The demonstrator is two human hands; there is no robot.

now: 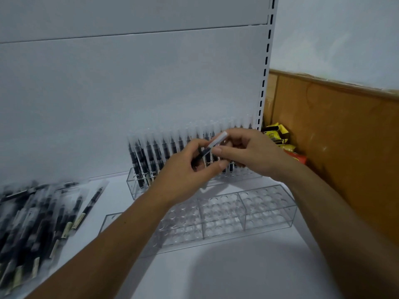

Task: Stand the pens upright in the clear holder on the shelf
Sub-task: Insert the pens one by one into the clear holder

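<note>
Pinching one pen (218, 139) between left hand (185, 171) and right hand (251, 153), barrel partly hidden, loose pens (32, 214) blurred

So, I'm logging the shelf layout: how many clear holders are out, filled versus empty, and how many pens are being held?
Clear holder with pens: 1
Empty clear holder: 1
Held pen: 1
Total: 3
Loose pens at left are too blurred to count.

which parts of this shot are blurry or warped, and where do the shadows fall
Head view: the pile of packaged pens at the left edge is smeared with blur; the pen pinched by left hand and right hand is sharper; the slotted shelf upright bows from wide-angle distortion; a soft arm shadow falls on the shelf before the empty clear holder.
</note>
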